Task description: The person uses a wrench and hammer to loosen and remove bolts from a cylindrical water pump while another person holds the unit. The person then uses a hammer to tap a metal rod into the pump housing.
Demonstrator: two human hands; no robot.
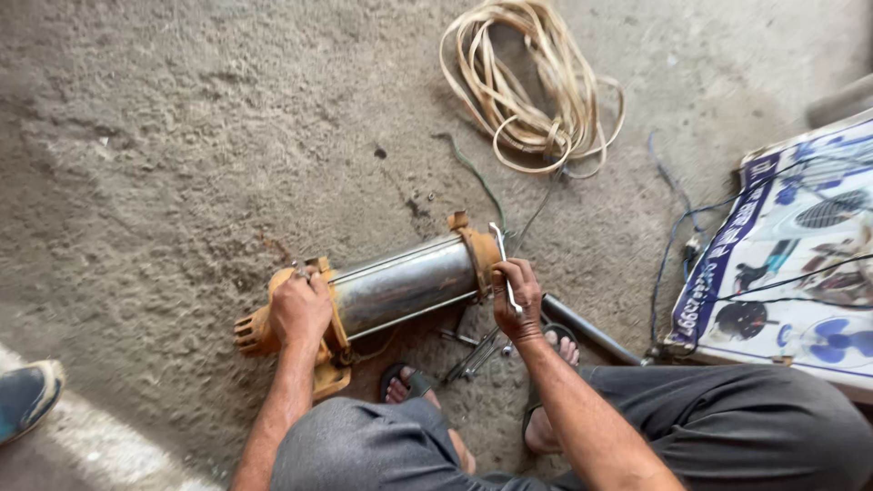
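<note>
- Submersible pump (400,289) lying on its side on concrete floor (182,136), steel barrel between two orange end castings.
- Left hand (300,309) clamped over orange casting at left end, bracing pump.
- Right hand (516,295) closed around slim metal wrench (502,259), tip set at orange flange (477,255) on right end.
- Progress, judged: both end castings seated on barrel, long tie rods in place along body; a few small bolts loose on floor (418,195), so some fasteners already out, pump not yet apart.
- Spare wrenches (473,355) and dark pipe (587,329) on floor by sandalled feet.
- Coiled tan cable (527,91) beyond pump; printed banner (800,255) at right.
</note>
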